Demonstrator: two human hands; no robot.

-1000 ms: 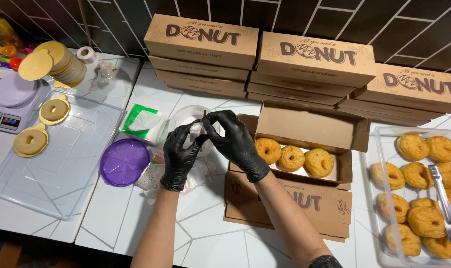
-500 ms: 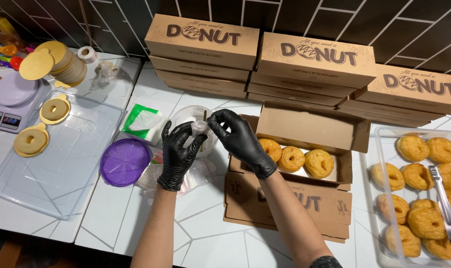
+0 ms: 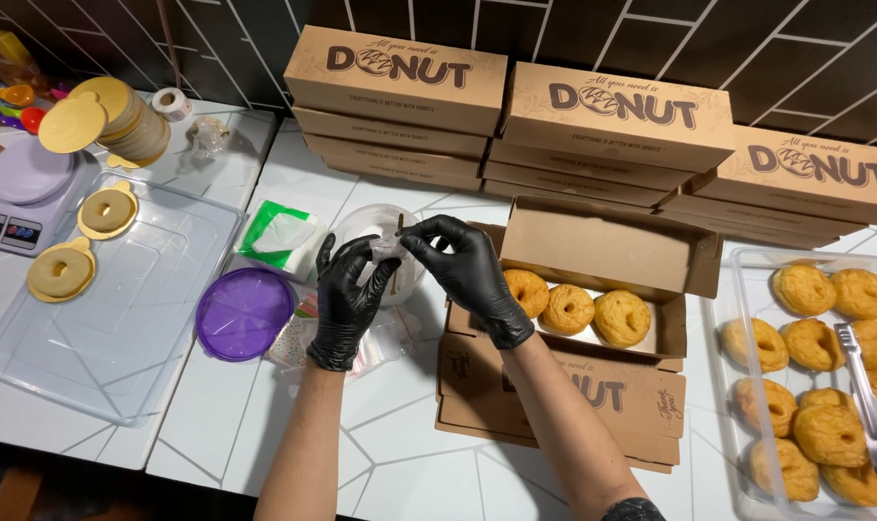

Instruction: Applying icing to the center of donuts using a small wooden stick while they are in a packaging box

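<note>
Both my hands wear black gloves and meet over a clear round tub (image 3: 361, 224) with a stick standing in it. My left hand (image 3: 347, 299) has its fingers spread and pinches a small pale clear wrapper (image 3: 384, 251). My right hand (image 3: 463, 272) pinches the same wrapper from the right. Just right of my hands lies an open brown cardboard box (image 3: 602, 253) holding three plain donuts (image 3: 574, 309). A purple lid (image 3: 243, 313) lies to the left of my left hand.
Stacks of closed brown boxes (image 3: 400, 87) line the dark back wall. A clear tray (image 3: 742, 386) at right holds several donuts and metal tongs (image 3: 868, 396). At left are a clear plastic lid (image 3: 120, 299), gold card discs (image 3: 106, 116), a scale (image 3: 14, 193) and a green packet (image 3: 276, 233).
My hands have shifted slightly while working the small wrapper over the tub; my left fingers have spread wider. Nothing else on the table has moved.
</note>
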